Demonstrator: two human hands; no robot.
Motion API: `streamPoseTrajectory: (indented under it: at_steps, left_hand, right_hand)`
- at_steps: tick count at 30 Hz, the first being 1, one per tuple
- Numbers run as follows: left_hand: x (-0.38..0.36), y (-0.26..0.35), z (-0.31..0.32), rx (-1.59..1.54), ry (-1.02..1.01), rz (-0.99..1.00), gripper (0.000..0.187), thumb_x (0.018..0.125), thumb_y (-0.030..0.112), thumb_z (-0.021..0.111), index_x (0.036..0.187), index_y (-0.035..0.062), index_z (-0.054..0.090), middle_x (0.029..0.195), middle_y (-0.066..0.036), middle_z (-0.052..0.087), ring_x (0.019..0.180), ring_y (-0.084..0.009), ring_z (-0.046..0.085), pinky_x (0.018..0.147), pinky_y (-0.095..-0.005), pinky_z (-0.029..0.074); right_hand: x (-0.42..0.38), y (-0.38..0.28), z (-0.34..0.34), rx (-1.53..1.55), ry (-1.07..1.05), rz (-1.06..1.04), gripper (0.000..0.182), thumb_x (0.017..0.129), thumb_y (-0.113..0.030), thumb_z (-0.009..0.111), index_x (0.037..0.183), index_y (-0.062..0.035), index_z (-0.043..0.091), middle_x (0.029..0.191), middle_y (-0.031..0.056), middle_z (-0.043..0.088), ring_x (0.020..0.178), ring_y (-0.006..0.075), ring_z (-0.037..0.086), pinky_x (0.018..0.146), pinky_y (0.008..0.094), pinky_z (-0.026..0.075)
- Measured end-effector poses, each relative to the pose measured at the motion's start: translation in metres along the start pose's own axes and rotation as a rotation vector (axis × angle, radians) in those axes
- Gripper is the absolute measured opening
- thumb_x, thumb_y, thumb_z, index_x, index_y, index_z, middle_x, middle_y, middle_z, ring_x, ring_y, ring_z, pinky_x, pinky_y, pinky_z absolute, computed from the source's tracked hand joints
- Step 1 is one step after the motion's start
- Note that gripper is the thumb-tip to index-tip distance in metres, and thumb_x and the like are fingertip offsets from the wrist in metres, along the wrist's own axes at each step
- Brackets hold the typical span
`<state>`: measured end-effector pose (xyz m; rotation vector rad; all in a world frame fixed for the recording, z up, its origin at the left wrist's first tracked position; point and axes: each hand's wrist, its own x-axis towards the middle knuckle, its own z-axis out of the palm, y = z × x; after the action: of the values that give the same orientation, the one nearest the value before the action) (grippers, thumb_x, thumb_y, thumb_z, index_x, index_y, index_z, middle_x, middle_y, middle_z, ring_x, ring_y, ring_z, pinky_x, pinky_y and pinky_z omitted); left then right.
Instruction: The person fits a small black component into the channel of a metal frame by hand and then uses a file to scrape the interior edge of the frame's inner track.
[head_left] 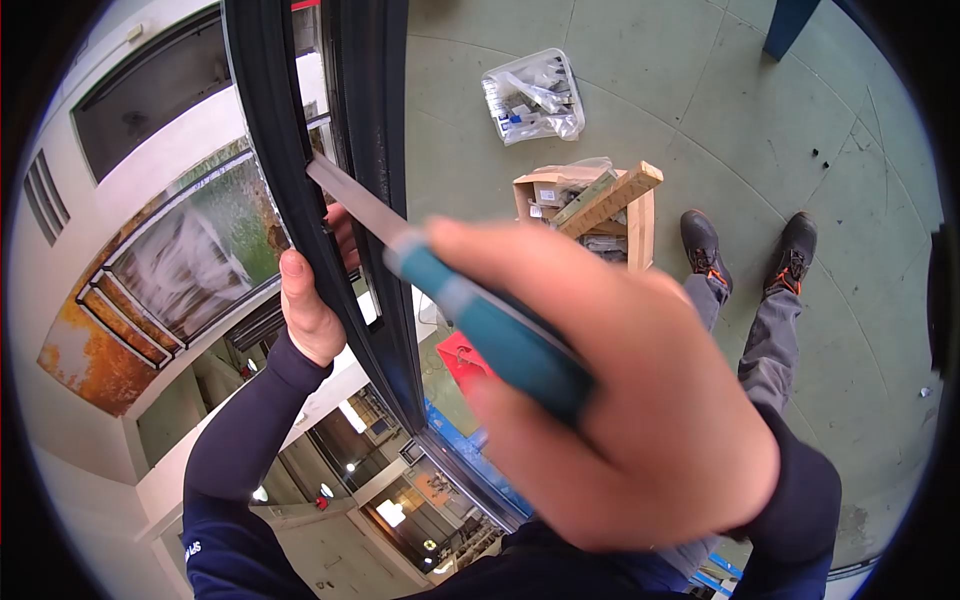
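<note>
My right hand (650, 400), slightly blurred, is wrapped round the teal handle (500, 340) of a flat-bladed chisel (360, 205). The chisel's tip meets the dark metal frame (290, 150), at the edge of a groove. My left hand (312, 310) grips the same frame below the tip. Its thumb lies on the near side, and some fingers show through the gap on the other side. The frame stands upright and runs from the top of the view down to the lower middle.
On the green floor a white plastic tray (487, 95) holds bagged parts. Beside it stands a cardboard box (645, 225) with wooden pieces and packets. Dark work shoes (795, 240) show at right. A red object (455, 355) and a blue support (455, 430) sit behind the frame.
</note>
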<state>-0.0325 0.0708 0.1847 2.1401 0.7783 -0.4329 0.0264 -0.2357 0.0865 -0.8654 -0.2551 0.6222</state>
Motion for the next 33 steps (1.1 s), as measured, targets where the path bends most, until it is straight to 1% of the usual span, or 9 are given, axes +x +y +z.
streamPoseTrajectory:
  at_steps: [1,2,9,16,19,23,26,30,33]
  left_hand:
    - [0.000,0.009,0.006,0.050,0.004,0.021,0.113,0.084,0.089,0.040,0.145,-0.0061,0.045,0.133,-0.017,0.061,0.122,-0.0233,0.059,0.104,-0.0363,0.043]
    - [0.000,0.010,0.004,0.068,-0.034,0.012,0.105,0.081,0.089,0.045,0.146,0.0066,0.044,0.140,-0.013,0.054,0.128,-0.0280,0.053,0.111,-0.0434,0.040]
    - [0.001,-0.008,-0.010,-0.008,-0.042,-0.020,0.097,0.083,0.087,0.045,0.144,0.0131,0.044,0.143,-0.016,0.051,0.130,-0.0285,0.050,0.111,-0.0409,0.040]
    - [-0.001,-0.002,0.003,-0.102,-0.014,-0.020,0.100,0.083,0.084,0.050,0.142,0.0043,0.049,0.135,-0.013,0.058,0.122,-0.0242,0.057,0.106,-0.0402,0.043]
    - [0.001,-0.007,-0.011,0.031,-0.053,0.013,0.100,0.084,0.087,0.041,0.145,0.0079,0.045,0.139,-0.013,0.056,0.126,-0.0275,0.054,0.109,-0.0433,0.041]
    - [-0.002,-0.006,-0.009,-0.108,-0.031,-0.059,0.101,0.081,0.086,0.052,0.146,0.0083,0.044,0.137,-0.012,0.058,0.126,-0.0265,0.056,0.108,-0.0417,0.043]
    - [0.001,-0.007,-0.002,-0.138,-0.046,-0.001,0.105,0.084,0.083,0.053,0.143,-0.0031,0.048,0.132,-0.018,0.061,0.120,-0.0274,0.062,0.105,-0.0415,0.045]
    - [0.000,0.016,0.010,0.057,0.008,0.045,0.110,0.083,0.085,0.052,0.142,-0.0084,0.047,0.131,-0.020,0.061,0.118,-0.0263,0.061,0.106,-0.0416,0.044]
    - [0.003,0.011,0.006,0.033,-0.020,0.056,0.105,0.084,0.084,0.051,0.138,-0.0055,0.051,0.127,-0.016,0.063,0.116,-0.0233,0.062,0.104,-0.0393,0.045]
  right_hand:
    - [-0.004,-0.002,-0.001,-0.055,-0.003,-0.012,0.050,0.080,0.002,0.060,0.130,0.0049,0.055,0.104,0.0227,0.068,0.087,0.0372,0.070,0.073,0.0360,0.053]
    - [-0.007,-0.004,-0.002,-0.110,-0.004,-0.024,0.053,0.080,0.003,0.060,0.133,0.0047,0.053,0.107,0.0230,0.068,0.091,0.0379,0.070,0.076,0.0368,0.053]
    - [0.003,0.000,0.013,-0.202,0.013,-0.089,0.061,0.076,0.003,0.064,0.135,0.0071,0.051,0.099,0.0214,0.063,0.085,0.0382,0.062,0.074,0.0415,0.051]
    - [0.025,0.018,0.037,-0.284,0.164,-0.257,0.044,0.088,-0.011,0.065,0.124,0.0116,0.053,0.081,0.0147,0.056,0.061,0.0288,0.058,0.054,0.0370,0.051]
    - [0.004,0.000,0.021,-0.173,0.107,-0.123,0.042,0.083,-0.004,0.064,0.119,0.0122,0.052,0.080,0.0177,0.057,0.066,0.0334,0.059,0.059,0.0410,0.049]
    - [0.007,-0.009,0.018,0.004,0.106,-0.042,0.045,0.077,0.006,0.060,0.120,0.0109,0.050,0.085,0.0223,0.060,0.074,0.0421,0.059,0.069,0.0484,0.048]
    - [0.023,-0.009,0.018,0.044,0.053,-0.041,0.049,0.078,0.007,0.059,0.125,0.0075,0.048,0.088,0.0236,0.061,0.076,0.0455,0.060,0.072,0.0516,0.048]
    - [-0.004,-0.008,-0.004,0.032,0.000,0.023,0.058,0.081,0.007,0.062,0.138,0.0034,0.052,0.096,0.0134,0.067,0.077,0.0210,0.064,0.070,0.0327,0.051]
    - [0.015,-0.010,0.008,0.025,-0.034,0.115,0.058,0.082,0.006,0.062,0.139,0.0001,0.052,0.096,0.0092,0.064,0.079,0.0167,0.059,0.073,0.0304,0.050]
